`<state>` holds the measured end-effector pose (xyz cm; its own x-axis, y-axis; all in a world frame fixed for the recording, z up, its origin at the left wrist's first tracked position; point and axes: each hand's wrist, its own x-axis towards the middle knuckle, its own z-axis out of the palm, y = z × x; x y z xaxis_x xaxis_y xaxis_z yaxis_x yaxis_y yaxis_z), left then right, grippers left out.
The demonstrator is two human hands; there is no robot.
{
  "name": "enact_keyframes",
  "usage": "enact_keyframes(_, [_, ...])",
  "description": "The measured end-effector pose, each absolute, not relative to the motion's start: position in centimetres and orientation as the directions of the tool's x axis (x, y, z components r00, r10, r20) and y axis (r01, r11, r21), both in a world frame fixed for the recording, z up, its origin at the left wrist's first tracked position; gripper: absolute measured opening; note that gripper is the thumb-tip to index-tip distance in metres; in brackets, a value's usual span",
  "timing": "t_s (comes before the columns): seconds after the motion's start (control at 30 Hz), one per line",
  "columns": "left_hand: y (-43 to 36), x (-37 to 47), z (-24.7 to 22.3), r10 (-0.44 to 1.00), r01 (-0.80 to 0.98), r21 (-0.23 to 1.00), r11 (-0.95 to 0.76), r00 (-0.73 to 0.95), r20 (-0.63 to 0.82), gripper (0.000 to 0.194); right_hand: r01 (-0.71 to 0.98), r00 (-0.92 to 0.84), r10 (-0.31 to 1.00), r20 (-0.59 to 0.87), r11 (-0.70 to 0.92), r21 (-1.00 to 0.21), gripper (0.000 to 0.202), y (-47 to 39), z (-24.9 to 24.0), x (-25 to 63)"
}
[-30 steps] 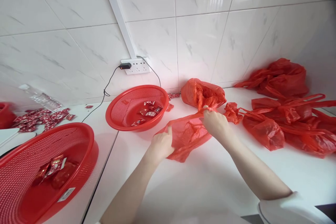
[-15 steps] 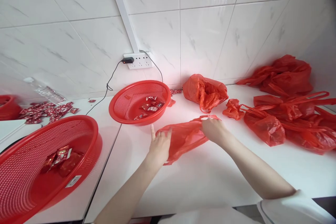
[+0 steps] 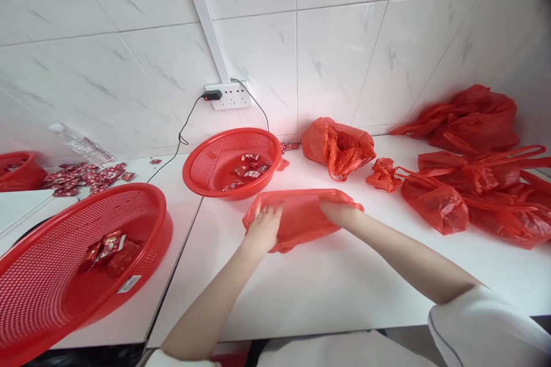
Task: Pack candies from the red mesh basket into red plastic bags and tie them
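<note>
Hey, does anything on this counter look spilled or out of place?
Perhaps the loose red packets: they lie scattered on the counter beside the clear bottle, with one stray packet by the black cord, while similar packets sit inside the round basket. The red bag being handled shows no obvious tear.

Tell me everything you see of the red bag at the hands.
The red bag looks like thin, crinkled, translucent plastic film. It is spread wide sideways over the white tabletop, in front of the middle basket. The left hand touches its left end; the right hand is at its right end, fingertips hidden by film. Its handles are unclear.
</note>
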<state>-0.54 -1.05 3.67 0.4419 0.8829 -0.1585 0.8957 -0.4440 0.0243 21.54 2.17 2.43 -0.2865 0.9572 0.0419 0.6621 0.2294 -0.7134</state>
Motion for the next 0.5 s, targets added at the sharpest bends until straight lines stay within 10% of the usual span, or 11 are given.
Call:
enact_keyframes(0.23, [0.0,-2.9,4.9,0.767,0.781,0.079,-0.62,0.624,-0.151,0.072,0.641,-0.619,0.784,-0.056,0.462,-0.613,0.018,0.7,4.6,22.5])
enact_keyframes(0.37, [-0.4,-3.3,3.9,0.738,0.759,0.231,-0.608,0.648,-0.188,0.087,0.453,-0.807,0.561,0.184,0.789,-0.416,0.049,-0.8,4.3,21.6])
enact_keyframes(0.5, [-0.5,-4.7,2.9,0.769,0.808,0.238,-0.539,0.587,-0.252,0.097,0.662,-0.701,0.712,-0.039,0.629,-0.408,0.101,-0.4,2.5,22.1])
